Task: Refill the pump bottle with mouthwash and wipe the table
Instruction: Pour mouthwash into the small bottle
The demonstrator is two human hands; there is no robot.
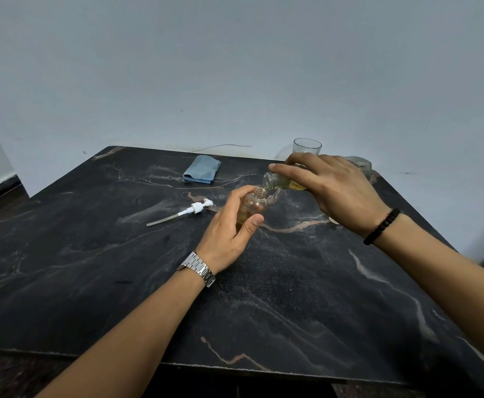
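Note:
A small clear pump bottle (254, 203) stands upright on the dark marble table (120, 268), holding some yellowish liquid. My left hand (229, 228) wraps around its body. My right hand (332, 188) grips a clear mouthwash bottle (278, 180), tilted almost flat with its open mouth just over the pump bottle's neck; yellow liquid shows inside it. The white pump head with its long tube (182, 214) lies on the table to the left of the pump bottle. A folded blue cloth (202, 169) rests near the far edge.
An empty clear glass (307, 146) stands at the far right of the table, behind my right hand. A pale wall runs close behind the table. A small round pale thing (334, 220) lies under my right wrist.

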